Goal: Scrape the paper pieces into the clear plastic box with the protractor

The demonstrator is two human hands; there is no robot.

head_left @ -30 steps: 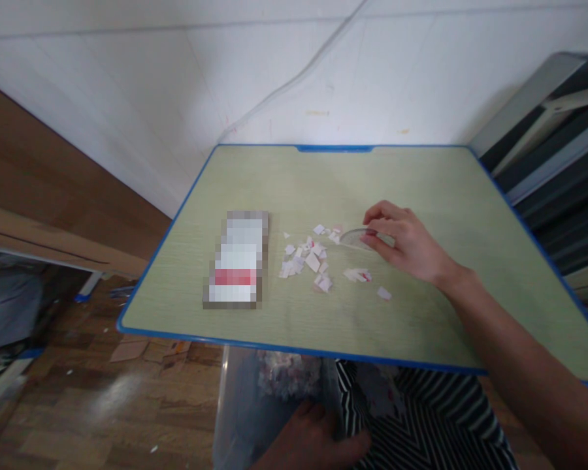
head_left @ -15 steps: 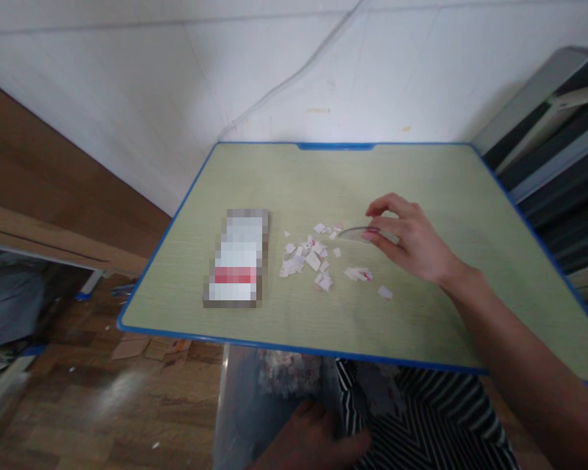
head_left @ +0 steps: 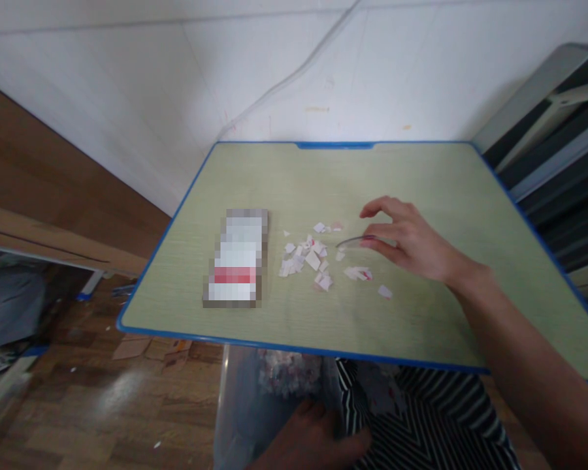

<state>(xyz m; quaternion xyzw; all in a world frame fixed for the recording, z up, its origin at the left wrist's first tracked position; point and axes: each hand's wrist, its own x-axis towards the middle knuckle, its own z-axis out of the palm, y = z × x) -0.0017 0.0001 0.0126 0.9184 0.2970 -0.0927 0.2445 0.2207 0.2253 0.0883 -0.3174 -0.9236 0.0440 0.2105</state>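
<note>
My right hand (head_left: 406,241) hovers over the green desk (head_left: 421,189), pinching a thin clear curved piece (head_left: 353,241) between thumb and fingers, its edge pointing left at several small torn paper scraps (head_left: 313,258). A blurred white and red packet (head_left: 236,258) lies left of the scraps. My left hand (head_left: 313,440) is below the desk's front edge, fingers curled on the rim of a clear plastic bin (head_left: 245,405) that holds more scraps.
The desk has a blue rim and stands against a white wall. Dark shelving (head_left: 558,150) is on the right. Wooden floor (head_left: 102,405) with cardboard lies to the left. Striped fabric (head_left: 421,424) is under the desk at my lap.
My right hand has tilted the clear piece from nearly flat to edge-on and lowered it slightly toward the scraps. My left hand has stayed on the bin.
</note>
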